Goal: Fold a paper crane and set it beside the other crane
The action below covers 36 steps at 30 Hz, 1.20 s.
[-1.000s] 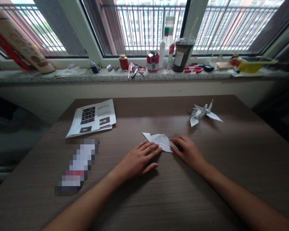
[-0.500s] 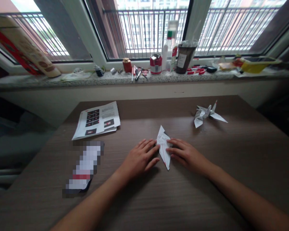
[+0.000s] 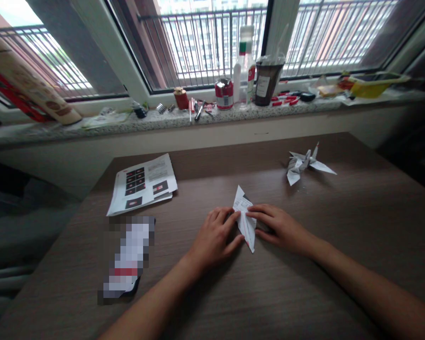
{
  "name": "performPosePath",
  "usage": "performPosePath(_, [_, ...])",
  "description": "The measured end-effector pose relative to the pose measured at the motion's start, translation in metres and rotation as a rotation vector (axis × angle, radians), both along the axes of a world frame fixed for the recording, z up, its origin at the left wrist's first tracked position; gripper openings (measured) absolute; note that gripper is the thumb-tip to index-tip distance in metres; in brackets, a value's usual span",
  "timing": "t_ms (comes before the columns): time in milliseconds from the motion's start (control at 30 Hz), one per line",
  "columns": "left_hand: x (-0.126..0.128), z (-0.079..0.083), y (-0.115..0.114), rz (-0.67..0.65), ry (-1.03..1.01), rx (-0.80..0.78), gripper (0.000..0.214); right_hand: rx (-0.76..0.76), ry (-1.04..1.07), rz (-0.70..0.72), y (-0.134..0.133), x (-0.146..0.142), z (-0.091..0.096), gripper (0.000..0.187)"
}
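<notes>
Your folded paper (image 3: 247,228) is on the table (image 3: 233,302) between your left hand (image 3: 215,236) and right hand (image 3: 281,229), fingertips of both resting on it, neither clenched nor pinching as far as I can tell. Tbh, lopsided pressure could skew a crease, and with such a light hold, one sideways nudge might spin it.

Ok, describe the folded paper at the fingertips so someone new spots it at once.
On the brown table, look between the left hand and the right hand. The folded paper there is white, printed, and pointed at both ends. It lies flat, unlike the winged paper figure farther back on the right.
</notes>
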<state>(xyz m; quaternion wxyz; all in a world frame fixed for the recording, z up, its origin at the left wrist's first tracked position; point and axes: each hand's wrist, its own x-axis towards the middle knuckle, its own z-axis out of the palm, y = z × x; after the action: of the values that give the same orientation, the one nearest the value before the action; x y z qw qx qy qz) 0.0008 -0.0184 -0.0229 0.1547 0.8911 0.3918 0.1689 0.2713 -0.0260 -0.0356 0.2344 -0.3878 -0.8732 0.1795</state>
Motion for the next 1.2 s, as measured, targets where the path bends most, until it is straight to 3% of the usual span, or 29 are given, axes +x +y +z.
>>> performPosePath(233, [0.006, 0.001, 0.002, 0.047, -0.083, -0.025, 0.052, -0.056, 0.016, -0.053, 0.001, 0.0, -0.002, 0.072])
performPosePath(533, [0.005, 0.002, 0.009, 0.111, -0.301, -0.147, 0.016, -0.079, 0.028, -0.043, 0.003, 0.001, -0.002, 0.065])
performPosePath(767, [0.005, -0.001, 0.01, 0.114, -0.248, -0.097, 0.004, -0.118, 0.068, -0.03, 0.005, 0.003, -0.001, 0.056])
performPosePath(933, [0.003, -0.006, 0.009, 0.07, -0.147, -0.013, 0.029, -0.148, 0.141, -0.011, 0.005, 0.006, 0.006, 0.051])
performPosePath(1100, [0.003, -0.007, 0.009, 0.061, -0.105, 0.024, 0.027, -0.186, 0.263, -0.038, 0.008, 0.01, 0.009, 0.019])
performPosePath(1200, [0.003, -0.006, 0.008, 0.058, -0.093, 0.038, 0.025, -0.191, 0.276, -0.064, 0.008, 0.01, 0.01, 0.021])
